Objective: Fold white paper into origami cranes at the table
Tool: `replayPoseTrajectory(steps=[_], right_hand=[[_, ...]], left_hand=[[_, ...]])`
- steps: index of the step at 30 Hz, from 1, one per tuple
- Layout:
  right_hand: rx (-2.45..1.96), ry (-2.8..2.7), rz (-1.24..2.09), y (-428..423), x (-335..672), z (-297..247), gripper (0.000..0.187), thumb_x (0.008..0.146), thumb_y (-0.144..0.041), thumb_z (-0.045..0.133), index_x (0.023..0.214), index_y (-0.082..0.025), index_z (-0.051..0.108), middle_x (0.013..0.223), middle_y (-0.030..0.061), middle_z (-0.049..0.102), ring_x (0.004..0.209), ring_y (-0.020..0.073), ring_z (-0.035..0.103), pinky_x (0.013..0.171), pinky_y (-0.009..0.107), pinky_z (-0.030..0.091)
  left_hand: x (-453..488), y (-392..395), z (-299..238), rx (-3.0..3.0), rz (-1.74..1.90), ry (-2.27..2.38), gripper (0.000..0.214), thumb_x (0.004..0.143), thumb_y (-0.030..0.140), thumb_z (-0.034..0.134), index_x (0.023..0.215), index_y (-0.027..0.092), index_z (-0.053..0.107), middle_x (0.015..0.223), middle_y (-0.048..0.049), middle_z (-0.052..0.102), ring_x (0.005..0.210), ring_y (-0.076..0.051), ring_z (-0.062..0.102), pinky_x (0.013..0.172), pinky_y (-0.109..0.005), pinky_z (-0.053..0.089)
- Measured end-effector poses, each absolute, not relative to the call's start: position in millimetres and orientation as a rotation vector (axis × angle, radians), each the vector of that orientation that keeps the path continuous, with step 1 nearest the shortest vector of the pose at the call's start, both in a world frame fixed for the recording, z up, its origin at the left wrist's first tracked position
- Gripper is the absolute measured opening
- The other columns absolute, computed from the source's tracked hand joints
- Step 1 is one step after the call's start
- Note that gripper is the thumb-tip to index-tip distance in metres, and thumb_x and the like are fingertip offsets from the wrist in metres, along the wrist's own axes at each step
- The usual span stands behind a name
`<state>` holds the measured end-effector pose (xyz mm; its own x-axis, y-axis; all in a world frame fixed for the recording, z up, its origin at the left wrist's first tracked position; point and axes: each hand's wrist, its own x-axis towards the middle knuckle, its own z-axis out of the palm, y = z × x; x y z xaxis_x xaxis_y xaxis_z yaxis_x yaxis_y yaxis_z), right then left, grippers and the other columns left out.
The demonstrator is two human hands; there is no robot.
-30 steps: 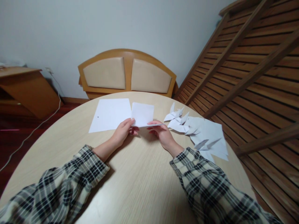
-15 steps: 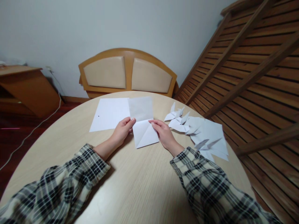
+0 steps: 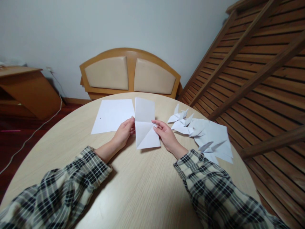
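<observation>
Between my hands is a creased sheet of white paper (image 3: 145,135), bent along a crosswise fold with its far half tilted up. A diagonal crease runs over its near half. My left hand (image 3: 125,131) pinches the left edge near the fold, its fingers partly behind the sheet. On the opposite edge, my right hand (image 3: 166,135) grips the paper between thumb and fingers. A flat white sheet (image 3: 113,116) with a small dark dot lies on the table just left of the held paper.
Several folded paper cranes (image 3: 182,122) sit at the right, some on or beside white sheets (image 3: 215,135). The round wooden table (image 3: 140,184) has a padded headboard (image 3: 107,74) behind it. A slatted wooden frame (image 3: 262,79) leans at the right; a cable (image 3: 35,136) trails along the floor at left.
The held paper has turned slightly and its near edge has lifted a little. My left thumb has shifted from the paper's face toward its left edge.
</observation>
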<state>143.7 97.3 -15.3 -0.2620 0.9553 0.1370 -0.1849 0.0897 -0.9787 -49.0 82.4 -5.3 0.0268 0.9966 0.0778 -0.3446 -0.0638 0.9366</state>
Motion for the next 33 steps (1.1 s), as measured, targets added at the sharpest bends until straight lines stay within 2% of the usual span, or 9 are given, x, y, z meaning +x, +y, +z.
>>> replayPoseTrajectory(steps=[6,16,23,33], right_hand=[[-0.859,-1.341,1.401,97.0,143.8,-14.7,0.036,0.076,-0.03,0.068,0.111,-0.022,0.063,0.087,0.0009,0.062,0.073,0.0136,0.055,0.066,0.028,0.043],[-0.858,-1.477,1.312,95.2,143.3,-14.9,0.032,0.079,-0.029,0.065,0.11,-0.024,0.064,0.081,-0.0009,0.056,0.072,0.0138,0.051,0.065,0.028,0.042],[-0.851,-1.5,1.319,95.2,142.9,-14.1,0.032,0.079,-0.028,0.065,0.11,-0.023,0.063,0.082,-0.0008,0.056,0.073,0.0139,0.051,0.066,0.028,0.042],[-0.864,-1.466,1.307,94.2,143.8,-13.2,0.033,0.078,-0.029,0.066,0.111,-0.023,0.063,0.089,0.0016,0.06,0.076,0.0151,0.053,0.066,0.028,0.042]], left_hand=[[-48.9,82.6,-6.5,1.027,1.374,0.887,0.044,0.079,0.059,0.066,0.073,0.017,0.052,0.058,0.0054,0.046,0.048,-0.007,0.039,0.045,-0.019,0.03],[-48.2,80.5,-5.5,1.006,1.442,0.973,0.034,0.084,0.053,0.062,0.081,0.019,0.057,0.061,0.0007,0.056,0.053,-0.013,0.052,0.047,-0.023,0.04],[-47.6,79.5,-6.0,1.013,1.469,0.873,0.024,0.083,0.043,0.064,0.085,0.019,0.057,0.066,0.0039,0.054,0.053,-0.01,0.046,0.048,-0.019,0.038],[-47.3,80.7,-2.4,0.974,1.402,0.918,0.022,0.078,0.037,0.065,0.076,0.019,0.051,0.06,0.0058,0.049,0.049,-0.009,0.043,0.046,-0.019,0.034]])
